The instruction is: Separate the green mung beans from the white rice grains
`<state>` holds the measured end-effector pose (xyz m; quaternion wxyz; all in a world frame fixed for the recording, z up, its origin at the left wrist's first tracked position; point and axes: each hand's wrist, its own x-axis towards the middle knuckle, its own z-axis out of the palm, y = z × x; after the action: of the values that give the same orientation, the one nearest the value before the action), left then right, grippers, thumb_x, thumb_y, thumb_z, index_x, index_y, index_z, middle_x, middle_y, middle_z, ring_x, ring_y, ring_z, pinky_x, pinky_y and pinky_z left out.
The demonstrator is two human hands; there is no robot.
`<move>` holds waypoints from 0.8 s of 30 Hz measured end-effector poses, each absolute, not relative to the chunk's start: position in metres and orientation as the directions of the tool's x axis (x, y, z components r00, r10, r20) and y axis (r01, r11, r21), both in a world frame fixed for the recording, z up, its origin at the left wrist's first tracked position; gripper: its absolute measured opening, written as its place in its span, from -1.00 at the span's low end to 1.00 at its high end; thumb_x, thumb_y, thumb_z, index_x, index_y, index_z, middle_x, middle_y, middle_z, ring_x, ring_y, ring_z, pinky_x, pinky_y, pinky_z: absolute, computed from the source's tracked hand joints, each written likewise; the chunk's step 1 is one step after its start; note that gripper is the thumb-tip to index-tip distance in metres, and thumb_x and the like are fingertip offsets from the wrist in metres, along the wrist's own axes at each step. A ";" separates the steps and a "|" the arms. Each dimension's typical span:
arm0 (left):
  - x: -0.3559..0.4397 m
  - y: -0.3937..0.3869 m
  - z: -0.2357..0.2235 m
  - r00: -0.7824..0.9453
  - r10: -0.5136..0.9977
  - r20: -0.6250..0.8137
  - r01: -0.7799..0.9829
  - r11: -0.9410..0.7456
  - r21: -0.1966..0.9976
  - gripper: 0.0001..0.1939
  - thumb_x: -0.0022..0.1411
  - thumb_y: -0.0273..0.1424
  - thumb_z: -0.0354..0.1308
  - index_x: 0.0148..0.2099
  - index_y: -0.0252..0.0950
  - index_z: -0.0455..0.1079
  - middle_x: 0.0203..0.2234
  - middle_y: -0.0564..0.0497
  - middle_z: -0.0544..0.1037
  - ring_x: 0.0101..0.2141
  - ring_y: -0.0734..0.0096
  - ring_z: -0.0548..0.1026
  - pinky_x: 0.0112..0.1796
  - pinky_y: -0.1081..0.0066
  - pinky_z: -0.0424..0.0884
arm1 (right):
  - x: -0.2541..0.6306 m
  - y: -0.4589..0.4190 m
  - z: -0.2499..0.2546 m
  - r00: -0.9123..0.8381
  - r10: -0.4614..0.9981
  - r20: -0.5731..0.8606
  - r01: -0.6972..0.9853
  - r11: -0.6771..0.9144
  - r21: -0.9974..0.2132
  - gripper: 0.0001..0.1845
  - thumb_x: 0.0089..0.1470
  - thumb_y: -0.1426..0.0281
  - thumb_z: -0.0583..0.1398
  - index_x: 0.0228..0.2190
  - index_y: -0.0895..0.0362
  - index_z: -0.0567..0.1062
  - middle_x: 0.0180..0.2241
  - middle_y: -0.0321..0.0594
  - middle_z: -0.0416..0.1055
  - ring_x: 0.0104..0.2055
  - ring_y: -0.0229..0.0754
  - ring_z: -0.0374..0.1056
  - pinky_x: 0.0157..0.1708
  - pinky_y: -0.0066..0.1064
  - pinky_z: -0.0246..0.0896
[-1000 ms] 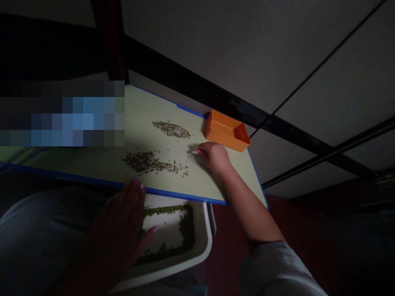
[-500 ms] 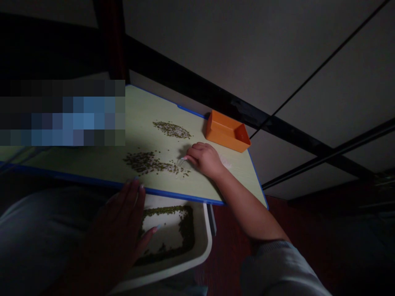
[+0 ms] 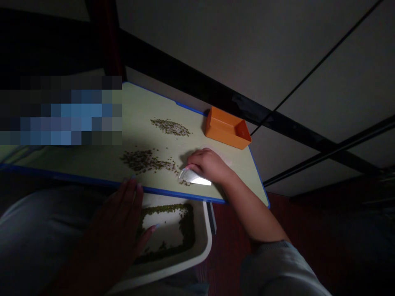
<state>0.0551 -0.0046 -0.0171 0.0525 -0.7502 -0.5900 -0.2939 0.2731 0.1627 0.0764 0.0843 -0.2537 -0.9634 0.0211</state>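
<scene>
Nearest, the left hand (image 3: 114, 218) lies flat and dark over a white basin (image 3: 207, 242), its fingers stretched out with nothing visible in their grip, the tips at the table's blue edge and the thumb above the green grains (image 3: 187, 230) banked along the basin's walls. A jerk of that wrist could, I judge, tip the basin and throw its contents onto the reddish floor (image 3: 228, 246) beside it. Just beyond the edge, the right hand (image 3: 210, 164) pinches a clear curved scraper (image 3: 196, 177) between thumb and fingers; a strong glare whitens it, so how firmly its lip meets the surface I cannot tell. A few stray grains lie right by it, close to the border, and a stroke too brisk or angled toward the body could flick them over. Left of the scraper sits the near pile (image 3: 138, 160), dark and trailing into a thin tail; farther back is the paler far pile (image 3: 171, 128), and a wide sweep might run the two together. The table (image 3: 202, 193) is pale yellow-green and looks smooth, so loose grains could roll readily. At its far side stands an orange box (image 3: 228, 127), and behind it rise dim grey panels (image 3: 231, 49) crossed by a dark rail (image 3: 185, 76).
</scene>
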 end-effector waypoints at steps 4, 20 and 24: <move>0.056 -0.005 -0.017 0.129 0.862 0.490 0.918 -0.291 0.271 -0.20 0.17 -0.01 -0.18 0.32 -0.37 -0.19 0.28 -0.33 0.09 0.29 -0.02 0.02 0.17 -0.07 0.12 | 0.278 0.161 0.083 -0.829 0.540 0.148 0.520 0.840 -0.151 -0.62 0.24 0.19 0.02 -0.46 0.16 0.43 -0.46 -0.23 0.41 -0.37 -0.27 0.24 -0.30 -0.43 -0.05; 0.056 -0.004 -0.017 0.145 0.856 0.495 0.920 -0.301 0.251 -0.20 0.18 -0.02 -0.19 0.32 -0.39 -0.21 0.29 -0.32 0.05 0.30 0.00 -0.01 0.19 -0.04 0.10 | 0.291 0.156 0.096 -0.715 0.693 -0.087 0.673 0.650 -0.353 -0.76 0.10 0.36 0.18 -0.56 0.17 0.40 -0.57 -0.37 0.25 -0.48 -0.38 0.10 -0.44 -0.47 -0.15; 0.056 -0.004 -0.017 0.144 0.857 0.494 0.923 -0.296 0.245 -0.20 0.18 -0.01 -0.19 0.32 -0.39 -0.20 0.29 -0.32 0.05 0.30 0.00 -0.01 0.20 -0.04 0.09 | 0.291 0.154 0.099 -0.716 0.691 -0.101 0.674 0.646 -0.357 -0.74 0.11 0.35 0.17 -0.58 0.17 0.39 -0.58 -0.38 0.23 -0.48 -0.38 0.08 -0.44 -0.46 -0.16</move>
<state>0.0563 -0.0038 -0.0167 0.0583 -0.7540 -0.5903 -0.2823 0.2914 0.1542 0.0994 0.0221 -0.3763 -0.9070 0.1877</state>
